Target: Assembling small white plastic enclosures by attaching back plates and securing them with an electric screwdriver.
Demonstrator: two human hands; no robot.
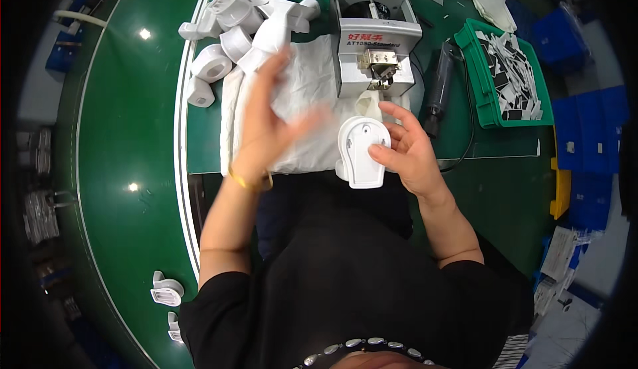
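Observation:
My right hand [411,153] grips a white plastic housing [359,159], rounded at one end and narrower at the other, with its recessed face turned up and the thumb on that face. It sits at the table's front edge, just in front of the grey machine [375,40]. My left hand [269,126], smeared by motion, is raised over the white cloth [312,70]. Its thumb stands well apart from the fingers, and nothing shows between them. The fingertips come near a white plastic part [271,33] at the front of a pile.
Several white housings [212,63] are heaped at the back left. On the right, a green bin [488,103] holds many small black and white pieces. A dark electric screwdriver [438,90] with a cable lies between machine and bin. Two white parts [166,291] rest at the lower left.

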